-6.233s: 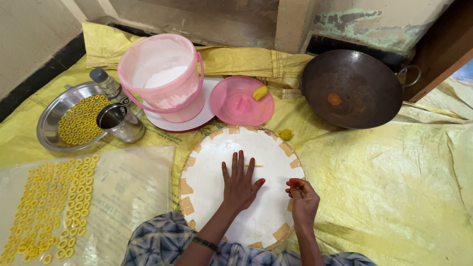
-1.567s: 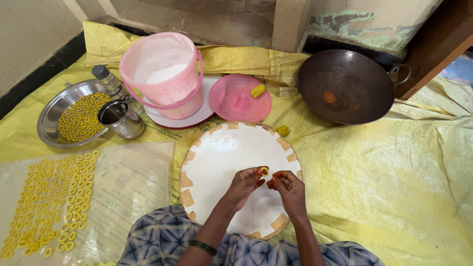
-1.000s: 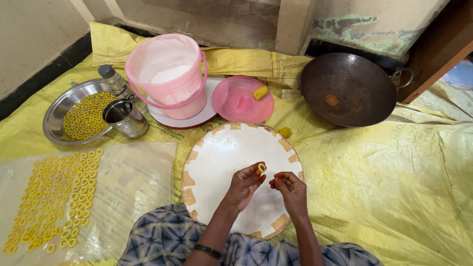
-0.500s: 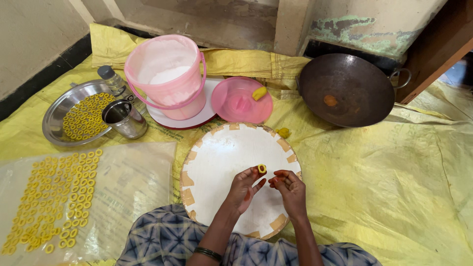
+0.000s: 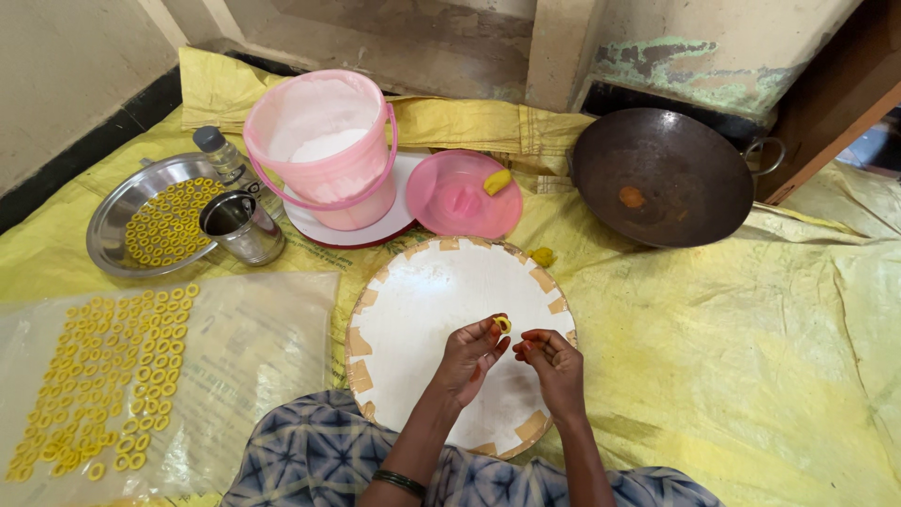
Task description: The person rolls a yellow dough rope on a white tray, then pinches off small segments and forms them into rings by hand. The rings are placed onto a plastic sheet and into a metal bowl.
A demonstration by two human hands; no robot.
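while the yellow sheet (image 5: 732,357) covers the whole floor, the biggest thing on it is the dark pan (image 5: 662,174) at the upper right, then the round white board (image 5: 422,319) with taped edges in front of the person's lap, the pink bucket (image 5: 324,145) holding white powder, its pink lid (image 5: 460,192) just beside, the steel plate (image 5: 122,221) of yellow rings, the clear plastic sheet (image 5: 244,347) with rows of rings at the left, and the steel cup (image 5: 242,225). over the board the left hand (image 5: 469,352) pinches a small yellow dough ring (image 5: 502,325) between thumb and fingertips, a narrow grip closed on it. the right hand (image 5: 554,361) hovers just beside it with fingers curled in close; whether it holds any dough cannot be told. judging by its look, the ring is very light, soft and easily squashed, maybe a little tacky, so it seems best held lightly by its outer rim with fingertips rather than squeezed across the hole. smallest are two dough lumps, one (image 5: 497,180) on the lid and one (image 5: 542,255) by the board's far edge.
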